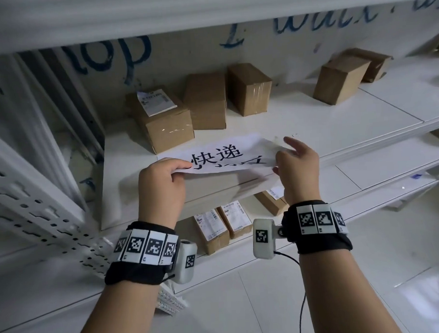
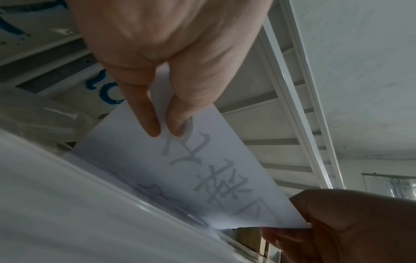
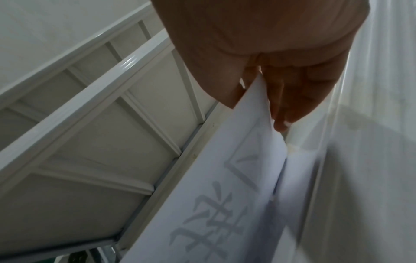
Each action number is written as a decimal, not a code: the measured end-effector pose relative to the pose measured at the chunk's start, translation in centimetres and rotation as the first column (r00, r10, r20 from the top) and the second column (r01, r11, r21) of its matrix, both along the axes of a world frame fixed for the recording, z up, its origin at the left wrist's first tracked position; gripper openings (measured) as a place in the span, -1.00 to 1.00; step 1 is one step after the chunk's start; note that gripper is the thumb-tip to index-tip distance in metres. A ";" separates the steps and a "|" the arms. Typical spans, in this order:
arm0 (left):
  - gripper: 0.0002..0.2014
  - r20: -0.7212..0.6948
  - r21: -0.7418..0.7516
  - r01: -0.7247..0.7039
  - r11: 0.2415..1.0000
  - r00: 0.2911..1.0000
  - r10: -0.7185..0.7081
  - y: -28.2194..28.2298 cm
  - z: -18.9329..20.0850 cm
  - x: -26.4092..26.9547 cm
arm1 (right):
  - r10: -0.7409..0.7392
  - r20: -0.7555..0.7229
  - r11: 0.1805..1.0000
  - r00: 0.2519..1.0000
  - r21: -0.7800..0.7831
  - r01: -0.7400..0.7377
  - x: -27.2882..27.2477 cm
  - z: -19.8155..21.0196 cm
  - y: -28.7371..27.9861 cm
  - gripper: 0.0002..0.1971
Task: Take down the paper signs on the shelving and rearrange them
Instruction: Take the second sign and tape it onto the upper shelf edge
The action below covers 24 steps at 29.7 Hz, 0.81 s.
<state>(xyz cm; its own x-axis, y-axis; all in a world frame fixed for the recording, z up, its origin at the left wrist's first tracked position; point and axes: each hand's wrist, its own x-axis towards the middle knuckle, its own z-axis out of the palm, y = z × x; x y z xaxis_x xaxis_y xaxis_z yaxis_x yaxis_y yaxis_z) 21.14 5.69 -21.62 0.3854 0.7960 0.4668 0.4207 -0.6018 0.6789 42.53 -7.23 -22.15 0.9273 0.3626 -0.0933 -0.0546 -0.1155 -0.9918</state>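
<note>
A white paper sign [image 1: 220,155] with large black characters lies bent over the front edge of the white shelf [image 1: 312,122]. My left hand [image 1: 182,169] pinches its left end between thumb and fingers. My right hand [image 1: 280,161] pinches its right end, with the other fingers spread above. In the left wrist view the left hand [image 2: 165,133] clamps the paper sign [image 2: 202,169], whose print shows through from behind; the right hand [image 2: 337,222] grips the far corner. In the right wrist view the right hand [image 3: 270,115] nips the paper sign [image 3: 225,195] beside the shelf rail.
Several brown cardboard boxes stand on the shelf behind the sign, one labelled box [image 1: 161,118] at the left and another box [image 1: 340,80] at the right. Labelled parcels [image 1: 211,229] lie on the shelf below. A perforated white upright [image 1: 39,212] rises at the left.
</note>
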 end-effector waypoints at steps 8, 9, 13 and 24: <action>-0.44 -0.009 0.241 0.113 0.964 0.993 -0.114 -1.8 1.6 -0.4 | 0.086 0.005 0.992 0.996 -0.088 -0.085 1.7 -0.3 -2.7 -0.32; -0.42 -0.019 0.257 0.126 0.958 0.992 -0.125 -2.1 1.7 -0.7 | 0.106 -0.012 0.989 0.994 -0.103 -0.107 1.8 -0.2 -3.0 -0.26; -0.38 0.003 0.325 0.127 0.937 0.991 -0.136 -3.1 1.7 -2.5 | 0.157 -0.023 0.980 0.987 -0.120 -0.158 2.5 -0.9 -3.4 -0.24; -0.63 -0.059 0.283 0.042 0.958 0.998 -0.026 -4.6 -0.8 -8.5 | 0.130 0.230 0.984 0.964 0.088 -0.153 -1.2 -0.4 -4.4 -0.87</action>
